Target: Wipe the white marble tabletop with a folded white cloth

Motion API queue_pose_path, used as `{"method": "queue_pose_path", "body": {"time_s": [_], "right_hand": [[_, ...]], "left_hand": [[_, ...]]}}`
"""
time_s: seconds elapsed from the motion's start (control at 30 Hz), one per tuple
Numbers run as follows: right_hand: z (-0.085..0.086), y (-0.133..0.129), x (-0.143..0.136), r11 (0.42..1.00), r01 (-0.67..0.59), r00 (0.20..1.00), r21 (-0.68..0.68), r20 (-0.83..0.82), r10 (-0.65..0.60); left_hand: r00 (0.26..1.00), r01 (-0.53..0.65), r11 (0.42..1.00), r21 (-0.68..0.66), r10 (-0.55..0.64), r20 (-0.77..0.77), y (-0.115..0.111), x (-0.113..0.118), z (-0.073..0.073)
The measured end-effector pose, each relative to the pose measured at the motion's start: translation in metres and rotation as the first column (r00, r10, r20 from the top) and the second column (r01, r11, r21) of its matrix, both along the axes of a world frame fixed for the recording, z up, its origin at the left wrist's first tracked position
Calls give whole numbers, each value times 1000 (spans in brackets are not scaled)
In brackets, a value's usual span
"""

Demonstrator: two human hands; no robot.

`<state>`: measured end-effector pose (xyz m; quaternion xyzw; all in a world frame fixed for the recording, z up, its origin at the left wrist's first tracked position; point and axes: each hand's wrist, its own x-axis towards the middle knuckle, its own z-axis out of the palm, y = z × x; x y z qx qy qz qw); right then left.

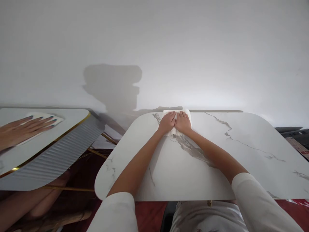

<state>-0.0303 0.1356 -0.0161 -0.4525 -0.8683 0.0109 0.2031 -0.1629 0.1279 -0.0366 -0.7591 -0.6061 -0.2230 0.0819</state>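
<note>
A white cloth [174, 132] lies at the far edge of a white marble-patterned tabletop [231, 167], close to the wall. My left hand [167, 122] presses down on the cloth's left part, its fingers close together and bent over the fabric. Beside it, thumbs nearly meeting, my right hand [182, 122] holds the right part in the same way. Both arms reach straight out across the tabletop. Some of the cloth is hidden beneath my palms.
At left, another person's hand [33, 127] rests flat on a white cloth on a second table [72, 117] with a gold trim and ribbed grey side. A plain wall [193, 54] stands behind both tables. Dark objects [295, 133] sit at the far right.
</note>
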Motion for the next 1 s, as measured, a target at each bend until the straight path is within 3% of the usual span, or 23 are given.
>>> {"method": "queue_pose_path", "body": {"time_s": [0.23, 0.47, 0.77, 1.0], "right_hand": [[-3, -33, -1, 999, -48, 999, 3, -11, 48], [-7, -70, 14, 997, -72, 997, 0, -10, 72], [-7, -143, 38, 998, -50, 999, 29, -5, 50], [-1, -197, 46, 989, -149, 988, -20, 36, 149]], "left_hand": [[999, -34, 999, -4, 34, -20, -41, -2, 1], [998, -66, 995, -73, 64, -25, -86, 14, 6], [998, -58, 992, -111, 54, -45, -157, 38, 8], [998, -59, 995, -84, 56, -40, -218, 40, 2]]}}
